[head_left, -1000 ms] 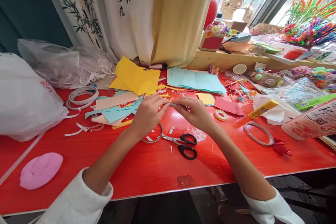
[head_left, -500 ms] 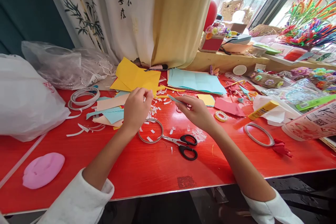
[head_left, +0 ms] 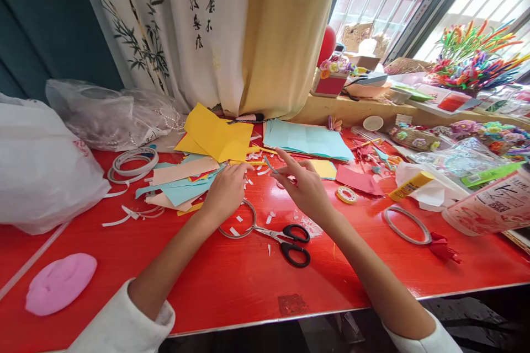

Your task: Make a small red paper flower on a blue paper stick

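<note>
Fingers (head_left: 289,161) on strip (head_left: 269,164), lengthwise up-left, seemingly

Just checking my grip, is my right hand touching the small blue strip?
Touching. The head view shows the small blue strip sticking out from the right hand, its lower end against the thumb.

Two hands (head_left: 227,192) (head_left: 307,190), one glue stick (head_left: 411,186)

The curtain (head_left: 226,85) bears Chinese characters (head_left: 199,42) (不 and 痕 legible), the pink container (head_left: 467,219) a QR code (head_left: 499,206).
</note>
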### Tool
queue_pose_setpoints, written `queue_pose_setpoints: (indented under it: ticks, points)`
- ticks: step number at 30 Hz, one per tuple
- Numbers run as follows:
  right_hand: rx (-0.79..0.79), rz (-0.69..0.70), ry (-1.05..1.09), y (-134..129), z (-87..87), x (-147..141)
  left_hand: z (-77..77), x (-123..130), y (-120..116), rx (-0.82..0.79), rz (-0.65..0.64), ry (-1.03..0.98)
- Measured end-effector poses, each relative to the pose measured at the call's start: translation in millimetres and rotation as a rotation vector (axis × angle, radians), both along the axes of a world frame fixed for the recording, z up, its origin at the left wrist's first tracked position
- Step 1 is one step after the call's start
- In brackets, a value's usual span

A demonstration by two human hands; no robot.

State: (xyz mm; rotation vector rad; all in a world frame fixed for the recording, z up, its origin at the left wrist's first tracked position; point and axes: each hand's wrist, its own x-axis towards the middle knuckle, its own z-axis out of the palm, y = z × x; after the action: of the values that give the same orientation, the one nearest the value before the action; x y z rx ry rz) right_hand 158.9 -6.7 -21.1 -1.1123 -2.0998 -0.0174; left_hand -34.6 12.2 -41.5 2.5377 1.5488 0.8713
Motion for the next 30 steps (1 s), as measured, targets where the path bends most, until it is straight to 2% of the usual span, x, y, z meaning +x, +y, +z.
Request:
queue_pose_setpoints:
  ticks: [4,7,10,13,17,19,22,23,24,27,30]
  points:
    - [0.096,0.005,-0.008,-1,-3.5,-2,5.1,8,-7,-0.102,-0.070,-0.213]
    - [0.133,-0.005,-0.051,-3,-5.2,-7,11.3,20,-17,-0.335,-0.190,-0.526]
    - [0.074,0.020,-0.098,-4,-7.1,-10,12.5,27,-23,-0.419,-0.157,-0.717]
    - [0.005,0.064,-0.068,-1,-8.1,-9,9.5,27,-21,-0.415,-0.109,-0.813]
    - [0.007,-0.013,0.150,-7,-0.9,-10,7.2,22,-14,-0.416,-0.039,-0.991]
    - [-0.094,0.027,0.306,-18,4.1,-16,8.0,19,-12,-0.414,-0.027,-1.050]
    - [-0.566,0.352,0.412,-35,1.4,-32,9.7,18,-12,-0.351,0.000,-1.120]
    - [-0.705,0.440,0.424,-38,-3.4,-38,10.0,18,-13,-0.326,0.009,-1.148]
    - [-0.794,0.469,0.452,-39,-9.7,-43,10.1,19,-14,-0.306,0.013,-1.175]
    - [-0.921,0.403,0.665,-32,-30.2,-54,9.6,22,-16,-0.295,-0.005,-1.202]
    - [-0.866,0.401,0.972,-23,-38.3,-55,9.7,24,-18,-0.291,-0.010,-1.136]
